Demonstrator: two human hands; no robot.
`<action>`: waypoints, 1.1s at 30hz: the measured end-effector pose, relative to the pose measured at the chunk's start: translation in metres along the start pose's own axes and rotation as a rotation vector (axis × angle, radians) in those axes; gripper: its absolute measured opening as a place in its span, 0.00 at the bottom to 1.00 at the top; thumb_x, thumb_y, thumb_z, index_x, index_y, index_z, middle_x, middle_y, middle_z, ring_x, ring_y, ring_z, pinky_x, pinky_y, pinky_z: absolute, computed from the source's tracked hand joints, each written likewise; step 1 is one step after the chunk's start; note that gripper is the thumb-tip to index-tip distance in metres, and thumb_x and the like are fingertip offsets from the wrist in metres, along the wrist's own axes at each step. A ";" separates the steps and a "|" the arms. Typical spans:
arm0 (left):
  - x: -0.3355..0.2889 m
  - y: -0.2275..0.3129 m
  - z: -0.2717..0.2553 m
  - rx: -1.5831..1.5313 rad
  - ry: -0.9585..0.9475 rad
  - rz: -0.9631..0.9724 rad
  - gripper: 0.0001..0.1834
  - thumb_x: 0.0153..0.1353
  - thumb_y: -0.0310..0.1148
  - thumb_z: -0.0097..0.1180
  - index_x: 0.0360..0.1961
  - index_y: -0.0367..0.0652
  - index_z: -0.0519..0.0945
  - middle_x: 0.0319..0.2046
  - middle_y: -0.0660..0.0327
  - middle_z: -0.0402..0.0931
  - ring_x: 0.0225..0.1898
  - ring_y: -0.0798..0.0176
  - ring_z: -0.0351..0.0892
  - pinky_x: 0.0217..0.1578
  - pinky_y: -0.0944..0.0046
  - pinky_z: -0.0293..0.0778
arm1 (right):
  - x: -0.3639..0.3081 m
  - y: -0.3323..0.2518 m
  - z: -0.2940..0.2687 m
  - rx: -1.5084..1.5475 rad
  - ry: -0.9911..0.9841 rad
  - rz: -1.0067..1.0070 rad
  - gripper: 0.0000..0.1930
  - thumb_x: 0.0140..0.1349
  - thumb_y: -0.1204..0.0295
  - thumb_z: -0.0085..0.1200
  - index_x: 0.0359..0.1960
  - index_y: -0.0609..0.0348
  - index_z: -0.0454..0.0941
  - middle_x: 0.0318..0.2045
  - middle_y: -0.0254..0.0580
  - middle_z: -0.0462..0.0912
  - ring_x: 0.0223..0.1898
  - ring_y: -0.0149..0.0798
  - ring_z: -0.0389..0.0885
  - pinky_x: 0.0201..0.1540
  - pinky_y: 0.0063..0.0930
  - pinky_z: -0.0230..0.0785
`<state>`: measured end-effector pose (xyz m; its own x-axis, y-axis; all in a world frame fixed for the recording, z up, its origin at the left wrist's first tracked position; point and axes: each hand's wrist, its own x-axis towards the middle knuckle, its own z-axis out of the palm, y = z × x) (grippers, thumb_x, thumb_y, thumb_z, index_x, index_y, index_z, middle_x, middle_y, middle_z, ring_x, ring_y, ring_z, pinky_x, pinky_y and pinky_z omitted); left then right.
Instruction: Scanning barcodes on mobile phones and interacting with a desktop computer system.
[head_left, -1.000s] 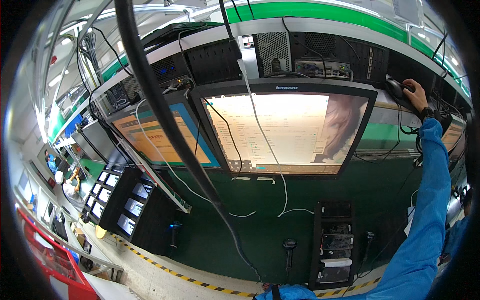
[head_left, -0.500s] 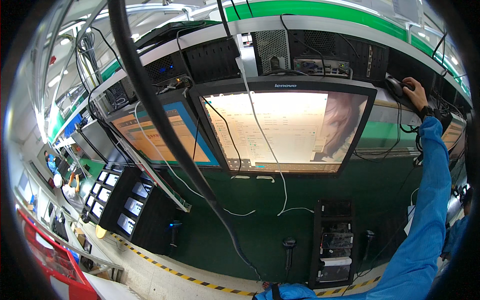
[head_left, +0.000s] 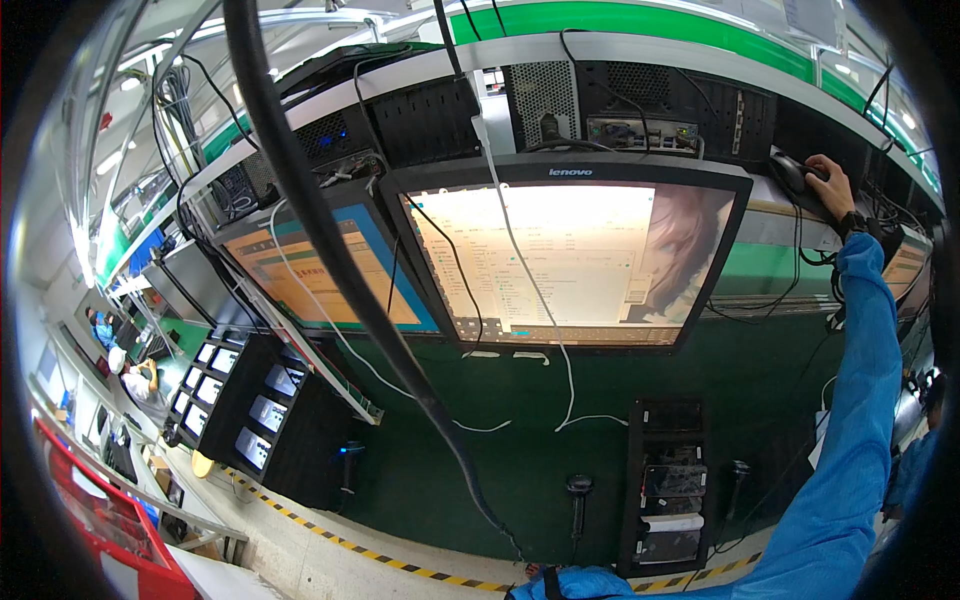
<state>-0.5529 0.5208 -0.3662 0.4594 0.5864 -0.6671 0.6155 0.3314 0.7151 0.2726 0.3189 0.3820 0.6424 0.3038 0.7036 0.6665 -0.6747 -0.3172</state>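
Observation:
My right hand (head_left: 833, 190) is stretched up to the far right, its fingers resting over a black computer mouse (head_left: 790, 172) on a shelf edge. A dark band circles that wrist, above a blue sleeve. Left of the hand stands a large lit monitor (head_left: 570, 260) showing a file-like window and a picture on its right side. At the lower edge a bit of blue clothing with a black band shows beside a small patch of skin; my left hand's fingers cannot be made out there.
A black tray (head_left: 668, 540) of dark phone-like devices lies on the green bench (head_left: 420, 500). Beside it stands a handheld scanner (head_left: 578, 500). A rack of lit screens (head_left: 240, 400) is at left, near a second monitor (head_left: 320, 265). A thick black cable (head_left: 350, 290) hangs across the view.
My right hand stays on the mouse with little visible movement. Far left, a co-worker in a white cap has shifted their arms slightly.

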 end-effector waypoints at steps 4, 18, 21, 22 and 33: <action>0.003 0.002 -0.002 -0.002 0.001 0.000 0.17 0.60 0.37 0.57 0.45 0.37 0.80 0.32 0.55 0.82 0.34 0.61 0.80 0.40 0.61 0.76 | 0.002 0.003 0.001 -0.014 0.005 0.014 0.18 0.52 0.68 0.57 0.45 0.61 0.77 0.43 0.47 0.83 0.50 0.42 0.80 0.55 0.30 0.69; 0.020 0.022 -0.022 -0.019 0.037 -0.009 0.17 0.60 0.37 0.57 0.45 0.37 0.80 0.32 0.55 0.82 0.34 0.61 0.80 0.40 0.61 0.76 | 0.003 0.010 0.006 -0.105 0.044 0.082 0.23 0.52 0.61 0.58 0.48 0.58 0.76 0.42 0.52 0.82 0.46 0.47 0.81 0.51 0.33 0.70; 0.022 0.025 -0.024 -0.017 0.035 -0.011 0.17 0.60 0.38 0.57 0.46 0.37 0.80 0.32 0.55 0.82 0.34 0.61 0.80 0.40 0.61 0.76 | 0.004 0.014 0.004 -0.107 0.087 -0.024 0.20 0.52 0.61 0.58 0.45 0.58 0.76 0.41 0.51 0.83 0.45 0.47 0.82 0.49 0.33 0.70; 0.023 0.026 -0.024 -0.015 0.031 -0.013 0.17 0.60 0.38 0.57 0.46 0.37 0.80 0.32 0.55 0.82 0.34 0.61 0.80 0.40 0.61 0.76 | 0.004 0.012 0.001 -0.122 0.048 0.018 0.21 0.52 0.61 0.58 0.46 0.58 0.76 0.42 0.50 0.83 0.46 0.47 0.81 0.50 0.33 0.70; 0.022 0.029 -0.023 -0.018 0.032 -0.029 0.17 0.60 0.38 0.57 0.46 0.37 0.80 0.32 0.55 0.82 0.34 0.61 0.80 0.40 0.61 0.76 | 0.004 0.008 0.001 -0.185 0.017 0.060 0.22 0.51 0.59 0.57 0.46 0.57 0.79 0.42 0.50 0.83 0.47 0.48 0.81 0.52 0.33 0.70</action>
<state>-0.5399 0.5604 -0.3556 0.4207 0.5996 -0.6808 0.6167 0.3614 0.6994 0.2807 0.3152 0.3817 0.6716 0.2489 0.6979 0.5452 -0.8039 -0.2379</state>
